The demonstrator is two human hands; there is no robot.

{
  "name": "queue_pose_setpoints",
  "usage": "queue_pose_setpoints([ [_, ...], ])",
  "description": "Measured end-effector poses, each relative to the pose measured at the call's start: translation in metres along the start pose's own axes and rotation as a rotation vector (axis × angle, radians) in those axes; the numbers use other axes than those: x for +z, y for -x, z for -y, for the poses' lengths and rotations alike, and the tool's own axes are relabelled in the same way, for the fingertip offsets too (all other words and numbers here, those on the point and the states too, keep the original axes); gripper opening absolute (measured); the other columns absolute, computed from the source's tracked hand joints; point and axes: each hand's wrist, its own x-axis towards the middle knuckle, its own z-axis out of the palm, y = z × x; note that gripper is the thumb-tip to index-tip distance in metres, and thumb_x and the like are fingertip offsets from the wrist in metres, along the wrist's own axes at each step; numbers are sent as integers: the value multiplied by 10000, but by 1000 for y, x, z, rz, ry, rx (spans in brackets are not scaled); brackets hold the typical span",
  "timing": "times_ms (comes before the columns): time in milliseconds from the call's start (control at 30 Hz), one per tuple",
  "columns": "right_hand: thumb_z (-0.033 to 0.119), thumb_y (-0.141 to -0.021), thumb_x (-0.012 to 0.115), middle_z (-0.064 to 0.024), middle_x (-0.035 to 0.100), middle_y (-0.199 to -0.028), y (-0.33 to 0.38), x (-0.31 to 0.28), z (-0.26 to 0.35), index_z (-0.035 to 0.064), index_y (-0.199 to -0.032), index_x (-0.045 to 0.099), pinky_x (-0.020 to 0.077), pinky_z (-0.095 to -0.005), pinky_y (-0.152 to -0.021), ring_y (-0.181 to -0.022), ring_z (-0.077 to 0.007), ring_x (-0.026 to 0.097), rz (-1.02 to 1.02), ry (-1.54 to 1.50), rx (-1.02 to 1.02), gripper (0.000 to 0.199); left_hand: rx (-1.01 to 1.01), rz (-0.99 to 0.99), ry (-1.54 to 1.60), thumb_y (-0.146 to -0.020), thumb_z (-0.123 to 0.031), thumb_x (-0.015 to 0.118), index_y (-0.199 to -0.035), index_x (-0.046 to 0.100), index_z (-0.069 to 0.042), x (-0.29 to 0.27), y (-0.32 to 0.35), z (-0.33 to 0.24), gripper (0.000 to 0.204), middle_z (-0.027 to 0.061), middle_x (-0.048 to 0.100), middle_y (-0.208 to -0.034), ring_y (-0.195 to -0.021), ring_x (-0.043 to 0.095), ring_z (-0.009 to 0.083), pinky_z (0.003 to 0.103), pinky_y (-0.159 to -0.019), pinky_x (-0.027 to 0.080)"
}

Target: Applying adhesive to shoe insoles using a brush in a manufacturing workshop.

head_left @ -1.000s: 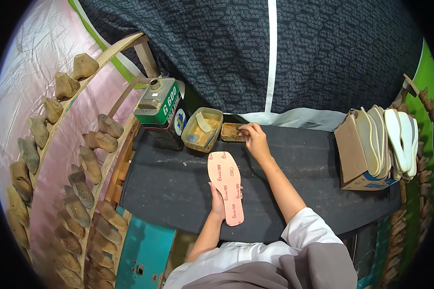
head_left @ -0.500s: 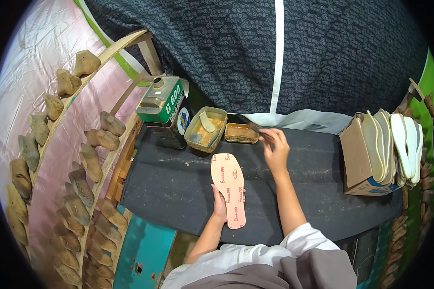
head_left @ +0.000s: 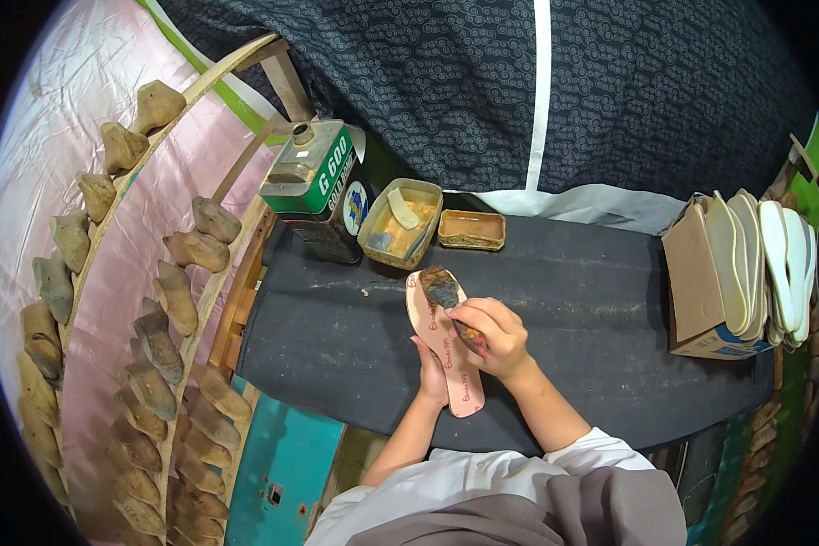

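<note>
A pale pink shoe insole (head_left: 465,393) with red print is held up over the dark tabletop. My left hand (head_left: 431,373) is closed round its lower edge from the left, with the fingers hidden underneath. My right hand (head_left: 496,335) grips a brush (head_left: 442,291), whose dark bristles rest on the upper end of the insole. A brownish wet patch shows beside the bristles. Beyond the insole are a shallow brown tray (head_left: 471,230) and a larger tub (head_left: 400,261) with a flat pale scraper-like piece (head_left: 402,209) in it.
A green and black metal can (head_left: 311,196) stands left of the tub. At right, a cardboard box (head_left: 696,273) holds several pale insoles (head_left: 742,264). Racks of wooden shoe lasts (head_left: 159,350) line the left side. A dark patterned cloth (head_left: 409,100) hangs behind the table.
My right hand has come down and left from the brown tray, bringing the brush onto the insole's upper end. The view has shifted slightly; my left hand keeps its hold.
</note>
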Motion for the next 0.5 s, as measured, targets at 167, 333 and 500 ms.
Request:
queue_pose_setpoints([
  [167, 29, -566, 722, -105, 594, -803, 9, 13, 4, 23, -893, 630, 497, -310, -587, -668, -242, 606, 75, -57, -62, 340, -63, -72, -16, -870, -638, 152, -1374, 244, -104, -7, 1, -1, 740, 79, 398, -1311, -1196, 409, 204, 333, -987, 351],
  [333, 9, -560, 712, -105, 599, -805, 5, 5, -3, 29, -890, 632, 498, -310, -591, -677, -240, 605, 16, 16, -21, 340, 15, -34, 30, -885, -617, 187, -1378, 241, -99, 0, -3, 0, 718, 82, 391, -1323, -1198, 408, 200, 324, -993, 344],
  [500, -1, -582, 704, -105, 600, -799, 7, 3, 0, 21, -886, 635, 498, -308, -598, -681, -241, 607, 91, -105, -37, 313, -115, -47, -38, -864, -646, 130, -1378, 224, -98, -12, -2, 6, 757, 95, 377, -1323, -1200, 399, 203, 338, -989, 349],
])
